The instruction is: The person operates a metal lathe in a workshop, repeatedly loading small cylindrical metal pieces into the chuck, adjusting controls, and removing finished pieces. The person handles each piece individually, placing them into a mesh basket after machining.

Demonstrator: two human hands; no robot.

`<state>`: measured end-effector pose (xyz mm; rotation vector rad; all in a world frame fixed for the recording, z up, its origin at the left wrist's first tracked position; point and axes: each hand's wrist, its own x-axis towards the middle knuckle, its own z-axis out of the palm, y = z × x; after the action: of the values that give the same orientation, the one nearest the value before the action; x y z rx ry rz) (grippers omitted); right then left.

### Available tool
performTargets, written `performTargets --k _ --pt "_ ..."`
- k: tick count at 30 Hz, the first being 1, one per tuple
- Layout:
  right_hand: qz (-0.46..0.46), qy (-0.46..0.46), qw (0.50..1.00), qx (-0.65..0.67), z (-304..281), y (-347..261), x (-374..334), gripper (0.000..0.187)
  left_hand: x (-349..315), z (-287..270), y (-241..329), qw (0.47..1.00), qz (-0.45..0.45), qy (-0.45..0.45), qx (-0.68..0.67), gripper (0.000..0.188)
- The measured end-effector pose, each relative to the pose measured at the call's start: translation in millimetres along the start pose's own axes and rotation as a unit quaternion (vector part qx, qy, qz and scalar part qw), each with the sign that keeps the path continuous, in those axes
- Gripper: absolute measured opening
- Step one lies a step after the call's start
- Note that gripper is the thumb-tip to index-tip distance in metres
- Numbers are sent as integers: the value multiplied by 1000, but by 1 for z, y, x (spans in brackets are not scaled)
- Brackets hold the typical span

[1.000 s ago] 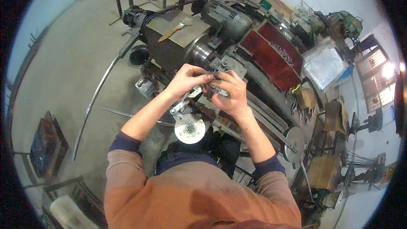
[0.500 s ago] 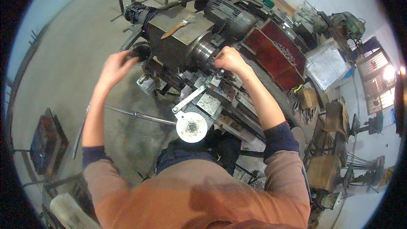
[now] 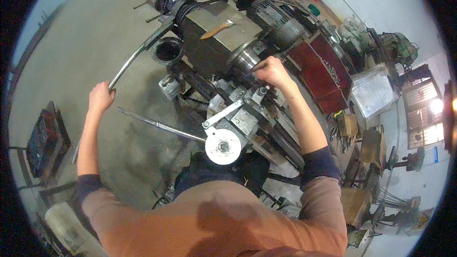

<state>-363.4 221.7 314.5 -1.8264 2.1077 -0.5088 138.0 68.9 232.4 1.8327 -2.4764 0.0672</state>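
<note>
Since half a second ago, the left hand (image 3: 101,96) has moved away from the round black opening (image 3: 167,50) and down to the long curved bar (image 3: 135,57); now it is closing around the low part of this bar. The right hand (image 3: 270,71) is staying on the machine (image 3: 223,52), with its fingers curled and touching the round metal part (image 3: 245,58). The white wheel (image 3: 222,146) is sitting below, near the person's body.

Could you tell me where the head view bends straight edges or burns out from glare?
Head view: the long lever under the left hand curves with fisheye bending; the window at right is blown out; the right hand on the lathe is evenly lit, fairly sharp.
</note>
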Motion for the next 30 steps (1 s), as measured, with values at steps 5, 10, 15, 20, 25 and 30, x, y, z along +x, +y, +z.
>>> performTargets --k 5,10,15,20,25,30 --pt "8 32 999 -16 1 -3 -1 24 94 -12 -63 988 -72 32 129 17" --pt "18 44 999 -11 4 -3 -1 22 161 12 -90 976 -187 97 51 23" --pt "19 58 998 -14 7 1 6 23 169 16 -103 990 -117 72 20 29" --pt "-2 95 995 -28 -2 8 -14 28 129 44 37 900 183 331 -215 31" --pt "-34 188 981 -13 -40 15 -81 33 121 175 125 956 80 -216 -182 58" --pt "139 212 967 -32 -59 59 -202 35 134 200 147 960 247 -102 78 16"
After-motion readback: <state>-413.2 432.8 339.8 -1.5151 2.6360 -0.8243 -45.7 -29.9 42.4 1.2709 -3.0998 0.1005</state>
